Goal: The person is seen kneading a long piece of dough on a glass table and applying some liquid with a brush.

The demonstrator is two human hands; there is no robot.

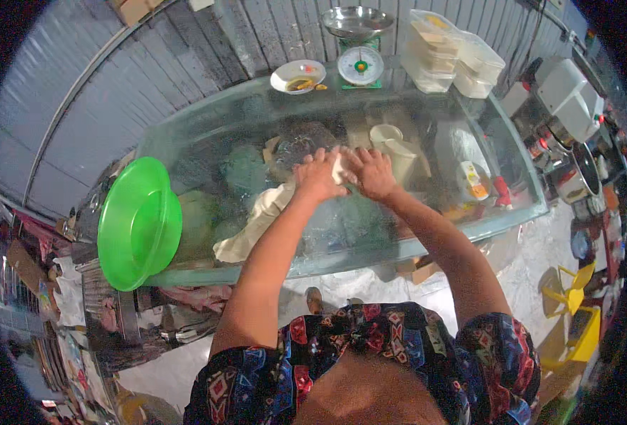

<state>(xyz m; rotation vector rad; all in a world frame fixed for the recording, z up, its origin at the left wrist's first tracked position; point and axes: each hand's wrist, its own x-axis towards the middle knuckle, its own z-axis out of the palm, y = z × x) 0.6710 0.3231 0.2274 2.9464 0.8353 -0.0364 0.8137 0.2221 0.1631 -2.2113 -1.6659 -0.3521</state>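
A pale, long strip of dough (260,219) lies slantwise on the glass tabletop (327,244). Its lower end points toward the near left, and the upper part runs up under my left hand (319,177). That hand presses down on the dough with its fingers stretched forward. Close beside it, my right hand (372,172) rests with fingers spread, touching the same end of the dough. A bit of white dough shows between the two hands. What lies beneath the palms is hidden.
A large green basin (140,223) stands at the table's left edge. Along the back are a white bowl (298,76) with yellowish pieces, a dial scale (360,64) with a metal pan, and stacked plastic containers (434,53). Pale containers (398,152) show through the glass. A yellow chair (575,312) is at right.
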